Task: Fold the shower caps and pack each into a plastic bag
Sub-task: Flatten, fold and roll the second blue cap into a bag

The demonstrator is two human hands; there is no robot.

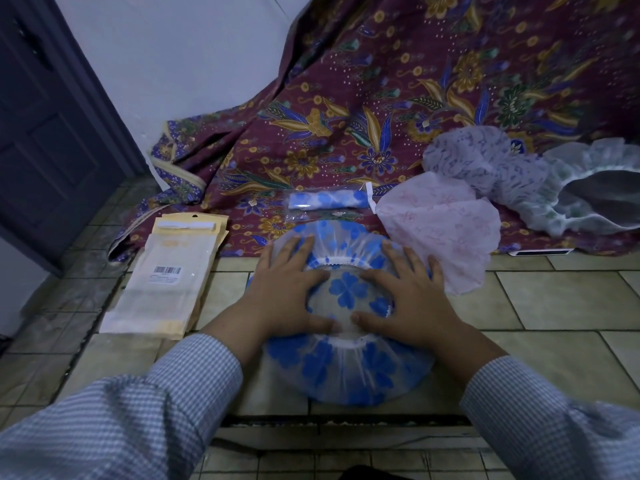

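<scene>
Head view shows the left hand (289, 289) and right hand (405, 296) lying flat with fingers spread, pressing down on the blue-flowered shower cap (346, 362), which sits on the tiled floor (554, 306); neither hand grips it. The cap looks like thin, light, limp plastic film, probably slippery and prone to trapping air, so pressing it flat and then pinching its elastic gathered rim seems the surest hold. Just left of the cap lies a stack of plastic bags (162, 282). Beyond the cap sits an already bagged blue cap (327, 199) on batik cloth (346, 98). To the cap's right, touching it, is a pink shower cap (446, 230).
</scene>
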